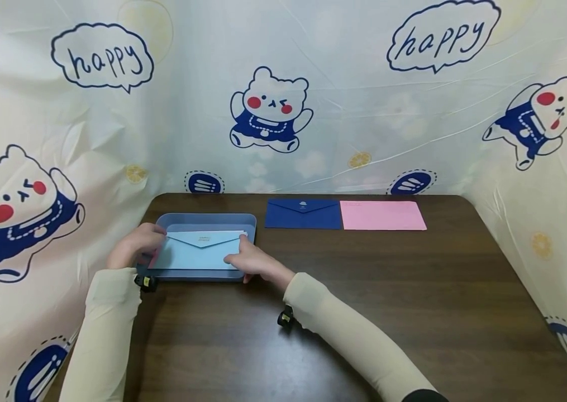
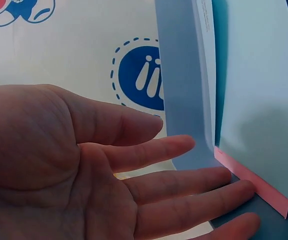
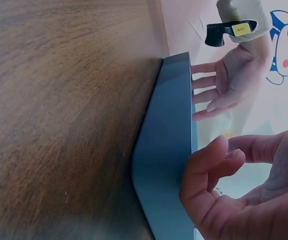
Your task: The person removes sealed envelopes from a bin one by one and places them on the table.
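A light blue envelope (image 1: 200,254) with a pointed flap lies face up in the blue tray (image 1: 208,221) on the left of the table. Pink paper (image 2: 261,185) shows under its end in the left wrist view. My left hand (image 1: 137,244) is at the tray's left end, palm showing and fingers (image 2: 199,205) stretched toward the envelope's end. At the other end, my right hand (image 1: 258,261) overlaps the envelope, one fingertip at its far corner. Some right fingers (image 3: 201,172) are curled beside the tray's rim; I cannot tell whether they pinch the envelope.
A dark blue envelope (image 1: 303,215) and a pink envelope (image 1: 382,215) lie side by side at the table's back edge, right of the tray. Behind and beside the brown table (image 1: 363,290) hangs a pale curtain (image 1: 343,84) printed with bears.
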